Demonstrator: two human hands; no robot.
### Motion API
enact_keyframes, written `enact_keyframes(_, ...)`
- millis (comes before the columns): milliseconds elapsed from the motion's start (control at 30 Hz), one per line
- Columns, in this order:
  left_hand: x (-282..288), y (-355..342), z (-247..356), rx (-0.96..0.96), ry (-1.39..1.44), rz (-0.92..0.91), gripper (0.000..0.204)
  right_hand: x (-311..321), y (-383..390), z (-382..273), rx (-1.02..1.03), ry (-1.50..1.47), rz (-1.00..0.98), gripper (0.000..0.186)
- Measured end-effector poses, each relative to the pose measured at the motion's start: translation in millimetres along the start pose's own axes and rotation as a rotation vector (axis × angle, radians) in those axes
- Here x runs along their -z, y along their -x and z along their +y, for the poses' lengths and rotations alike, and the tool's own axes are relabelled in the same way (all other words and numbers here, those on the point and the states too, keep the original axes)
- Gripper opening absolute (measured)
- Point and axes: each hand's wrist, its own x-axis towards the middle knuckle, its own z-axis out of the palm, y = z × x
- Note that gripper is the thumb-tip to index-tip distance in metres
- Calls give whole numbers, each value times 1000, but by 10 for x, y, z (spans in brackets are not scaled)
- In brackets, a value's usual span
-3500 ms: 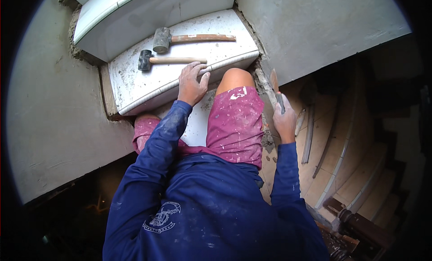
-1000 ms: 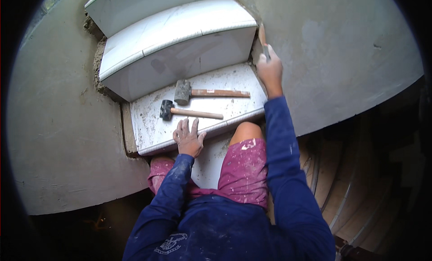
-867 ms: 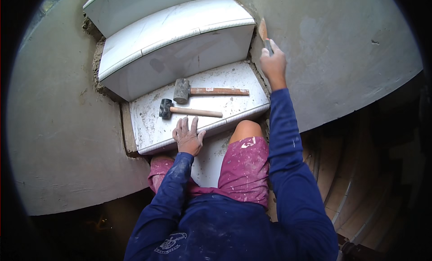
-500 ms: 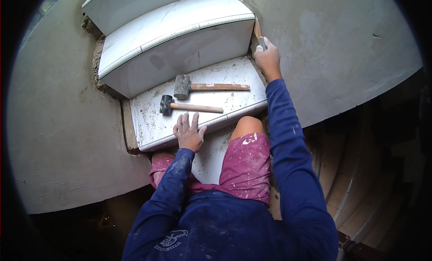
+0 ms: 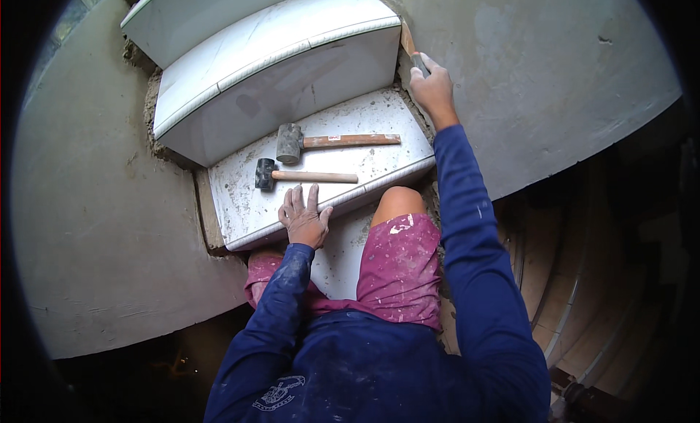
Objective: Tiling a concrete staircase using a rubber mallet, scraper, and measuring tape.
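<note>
My left hand (image 5: 304,220) lies dusty and spread on the front edge of a speckled white tiled step (image 5: 244,217). Just beyond its fingertips is a small black-headed mallet (image 5: 313,177) with a pale wooden handle. Farther back rests a larger grey-headed mallet (image 5: 350,141) with a brown wooden handle. At the upper right my right hand (image 5: 433,91) is closed round the grey handle of a putty knife (image 5: 407,40). Its thin tan-looking blade points into the gap between the upper step's end and the wall; the tip's contact is hard to make out.
Higher white steps (image 5: 281,29) with rounded edges rise ahead. Curved grey plastered walls (image 5: 539,80) flank both sides, with rough mortar gaps (image 5: 151,120) beside the steps. Beyond the right wall, brown stairs (image 5: 561,299) descend into shadow.
The view shifts slightly, so the steps and mallets sit a little farther left. My right hand keeps hold of the putty knife by the wall gap, and my left hand stays on the step.
</note>
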Motion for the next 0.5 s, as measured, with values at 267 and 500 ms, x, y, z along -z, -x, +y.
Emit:
enact_keyframes(267,10,4,6,8,-13,7,66,51,-22,18,-116,-29,-143,47)
enact_keyframes(500,8,-3,-27,-2,20,0,65,-93,335,258,-274,46,-260,47)
